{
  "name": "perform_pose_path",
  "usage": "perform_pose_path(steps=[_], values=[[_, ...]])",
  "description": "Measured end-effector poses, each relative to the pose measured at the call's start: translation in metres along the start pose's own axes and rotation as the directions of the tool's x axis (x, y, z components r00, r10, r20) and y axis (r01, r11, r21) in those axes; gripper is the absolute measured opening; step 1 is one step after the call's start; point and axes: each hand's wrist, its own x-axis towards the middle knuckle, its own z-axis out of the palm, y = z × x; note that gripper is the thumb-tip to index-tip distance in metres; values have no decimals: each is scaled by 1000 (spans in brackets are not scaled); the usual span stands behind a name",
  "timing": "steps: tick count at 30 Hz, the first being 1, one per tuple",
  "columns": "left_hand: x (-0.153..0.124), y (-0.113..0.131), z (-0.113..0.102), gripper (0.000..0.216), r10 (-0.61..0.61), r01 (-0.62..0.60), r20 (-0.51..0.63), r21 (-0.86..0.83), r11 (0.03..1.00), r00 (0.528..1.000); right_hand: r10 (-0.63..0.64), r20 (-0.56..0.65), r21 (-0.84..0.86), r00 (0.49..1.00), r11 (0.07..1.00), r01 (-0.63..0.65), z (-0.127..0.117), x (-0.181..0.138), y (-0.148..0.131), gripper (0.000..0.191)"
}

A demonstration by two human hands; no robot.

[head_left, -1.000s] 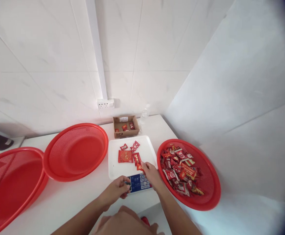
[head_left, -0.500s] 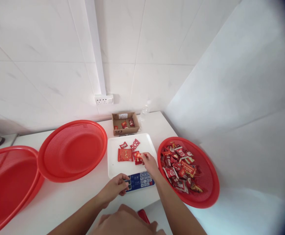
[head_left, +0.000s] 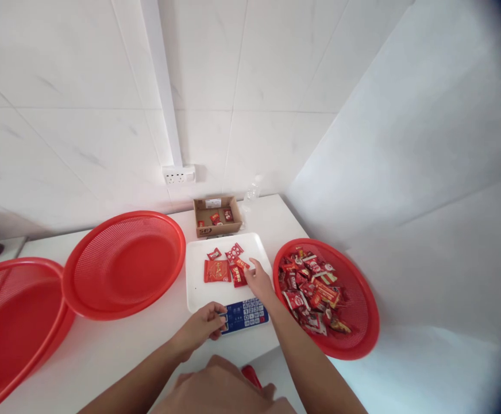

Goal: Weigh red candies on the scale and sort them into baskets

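On the white weighing tray (head_left: 201, 296) of a digital scale lie several red-wrapped sweets. A large flat red packet (head_left: 216, 271) is at the left, with a small red sweet (head_left: 214, 253) and a white-spotted sweet (head_left: 234, 252) behind it. My right hand (head_left: 259, 282) is over the tray's right side, thumb and forefinger apart, beside a red packet (head_left: 239, 276) and a small orange-red sweet (head_left: 242, 263) lying against it. My left hand (head_left: 203, 325) rests at the left end of the scale's blue keypad panel (head_left: 246, 316), fingers loosely bent, thumb and forefinger apart.
A red basket (head_left: 365, 322) full of wrapped sweets stands at the right. Two red baskets (head_left: 125, 264) are at the left. Behind the scale sits a small cardboard box (head_left: 218, 230) with a few sweets, beside a clear plastic bottle (head_left: 253, 191). A wall socket (head_left: 179, 175) is above.
My right hand has let go of the small orange-red sweet, which now lies on the tray, and its fingers have opened. My left hand has stayed by the panel. The view has shifted slightly.
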Motion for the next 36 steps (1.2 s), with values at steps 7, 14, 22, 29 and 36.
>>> perform_pose_path(steps=[7, 14, 22, 29, 36], values=[[-8, 3, 9, 31, 26, -26, -1, 33, 999, 1000, -329, -30, -2, 944, 944, 329, 11, -12, 5, 42], [-12, -10, 1, 28, 172, -139, -98, 275, 951, 980, -306, -198, -60, 931, 952, 301, -34, -49, 14, 39], [-5, -8, -77, 48, 652, 21, -365, 882, 471, 664, -91, -64, -415, 994, 908, 56, -73, -107, 101, 55], [-25, -40, -111, 62, 458, 209, -449, 850, 483, 767, 71, 8, -598, 997, 800, -52, -69, -120, 97, 54], [-61, -63, -134, 59, 470, 244, -397, 903, 355, 788, 21, -11, -661, 1000, 750, -22, -66, -121, 102, 48]])
